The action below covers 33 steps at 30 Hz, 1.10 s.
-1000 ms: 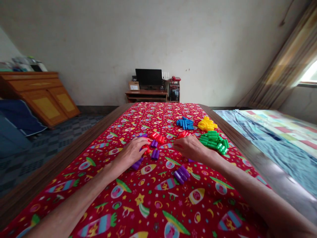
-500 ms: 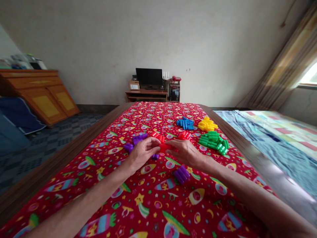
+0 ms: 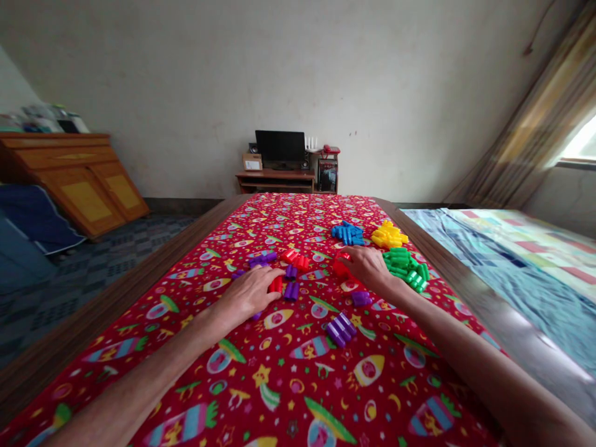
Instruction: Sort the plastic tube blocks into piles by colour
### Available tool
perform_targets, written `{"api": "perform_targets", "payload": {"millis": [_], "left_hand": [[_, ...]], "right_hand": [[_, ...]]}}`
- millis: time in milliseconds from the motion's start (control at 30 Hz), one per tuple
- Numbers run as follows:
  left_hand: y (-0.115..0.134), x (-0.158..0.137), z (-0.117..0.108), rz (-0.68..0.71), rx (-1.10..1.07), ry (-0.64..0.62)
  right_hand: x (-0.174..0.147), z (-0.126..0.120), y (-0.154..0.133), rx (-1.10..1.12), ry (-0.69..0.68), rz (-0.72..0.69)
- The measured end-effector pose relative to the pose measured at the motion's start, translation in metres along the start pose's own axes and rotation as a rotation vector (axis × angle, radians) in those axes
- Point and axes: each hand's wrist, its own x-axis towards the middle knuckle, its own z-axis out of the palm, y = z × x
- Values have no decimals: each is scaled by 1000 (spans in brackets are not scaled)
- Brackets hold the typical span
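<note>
My left hand (image 3: 251,290) is low over the left side of the cloth, a red toy block (image 3: 275,285) between its thumb and index finger. Purple toy blocks (image 3: 263,257) lie around that hand, some partly under it. To the right, my right hand (image 3: 369,264) has its fingers curled over red blocks (image 3: 341,267); its fingertips are partly hidden. Another small red group (image 3: 295,259) rests between the hands, with a purple block (image 3: 291,290) just in front of it. Nearer to me lies a ribbed purple piece (image 3: 342,329), and a smaller purple block (image 3: 361,298) sits below my right wrist.
Green blocks (image 3: 403,267) are heaped right beside my right hand. Blue blocks (image 3: 348,233) and yellow blocks (image 3: 389,234) form piles farther back. The red patterned cloth (image 3: 279,385) covers a long table with a wooden edge (image 3: 195,233). A bed (image 3: 512,248) stands at the right.
My hands have parted from over a red block in the middle. The left went left with a red block; the right went right to the red blocks. More purple blocks now show.
</note>
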Motion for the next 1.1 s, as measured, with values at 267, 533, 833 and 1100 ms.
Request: {"api": "perform_targets", "payload": {"millis": [267, 533, 833, 1100], "left_hand": [[38, 4, -21, -153, -837, 56], [62, -4, -7, -210, -1262, -119], [51, 0, -16, 12, -857, 16], [31, -2, 2, 165, -265, 88]], "right_hand": [[-17, -18, -34, 512, 74, -403], [-30, -14, -52, 495, 52, -535], [4, -39, 22, 73, 47, 104], [-6, -38, 18, -223, -221, 51]]}}
